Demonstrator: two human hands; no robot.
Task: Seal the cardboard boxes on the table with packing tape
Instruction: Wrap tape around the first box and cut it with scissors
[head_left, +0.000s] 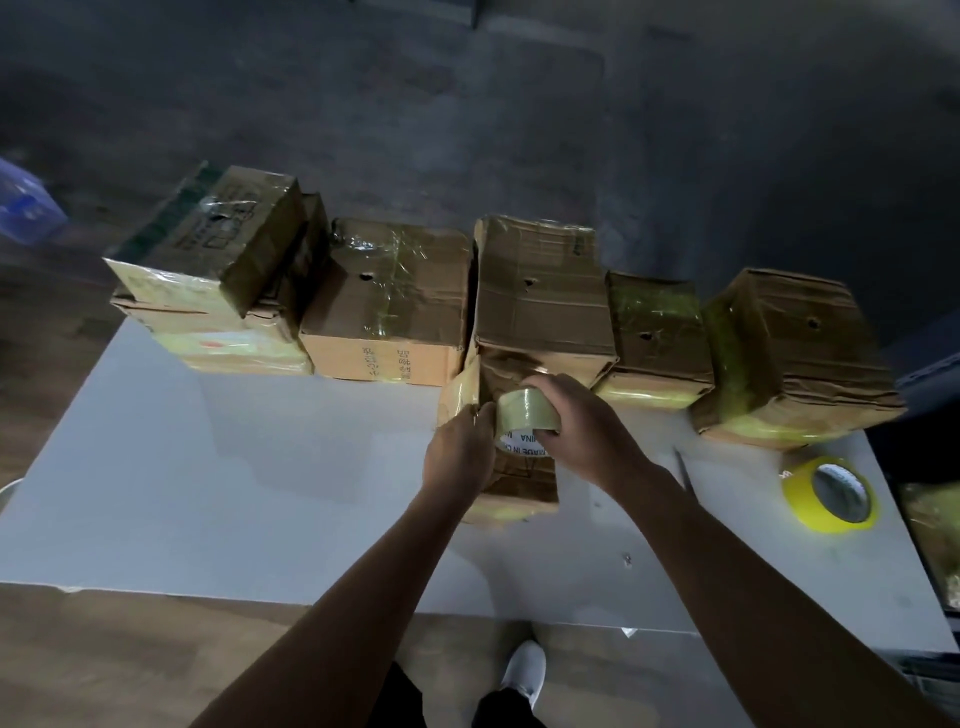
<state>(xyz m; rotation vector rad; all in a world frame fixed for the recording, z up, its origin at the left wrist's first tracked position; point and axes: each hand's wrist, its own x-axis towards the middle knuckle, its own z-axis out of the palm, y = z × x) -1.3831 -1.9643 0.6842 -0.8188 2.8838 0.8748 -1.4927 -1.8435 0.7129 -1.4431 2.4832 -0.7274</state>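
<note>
A small cardboard box (519, 483) stands on the white table (234, 493) just in front of me, its sides glossy with tape. My right hand (587, 431) grips a roll of clear packing tape (524, 413) held against the box's top. My left hand (457, 457) rests on the box's left side beside the roll, fingers curled at the box's edge. Several taped cardboard boxes stand in a row behind: a stacked pair (218, 270) at the left, one (389, 301) beside it, a tall one (540, 291) directly behind the near box, and two more (654, 332) (795, 353) at the right.
A roll of yellow tape (831, 493) lies flat on the table at the right. A thin dark stick-like item (683, 467) lies near it. My white shoe (524, 670) shows below the table's front edge on a wooden floor. A blue object (26, 202) sits on the floor, far left.
</note>
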